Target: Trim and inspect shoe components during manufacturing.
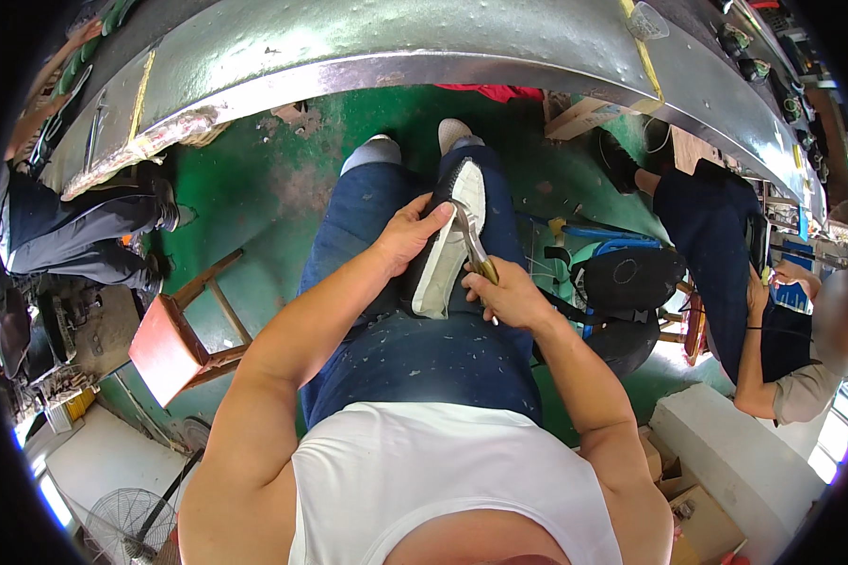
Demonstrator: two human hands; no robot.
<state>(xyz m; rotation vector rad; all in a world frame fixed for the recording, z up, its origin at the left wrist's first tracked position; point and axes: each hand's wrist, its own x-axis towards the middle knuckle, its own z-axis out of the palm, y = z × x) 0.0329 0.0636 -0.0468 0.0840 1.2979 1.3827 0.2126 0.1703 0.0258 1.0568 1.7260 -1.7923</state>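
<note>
Across my thighs lies a shoe point(441, 273), bottom side up, with a pale whitish underside and dark sides. My left hand point(411, 232) is closed on its left edge near the middle, the thumb pressed on the pale underside. In my right hand point(511, 294) is a pair of metal pincers point(478, 252) with a curved head and a brass-coloured handle. The pincers' head touches the shoe's middle, close to my left thumb. Just what the jaws grip is too small to tell.
A metal-topped bench point(349, 47) curves across the far side. On the left stands a wooden stool point(171, 347); a fan point(132, 527) is at lower left. To the right are a black bag point(627, 278) and a seated co-worker point(711, 226). Another person's legs point(104, 231) show at left.
</note>
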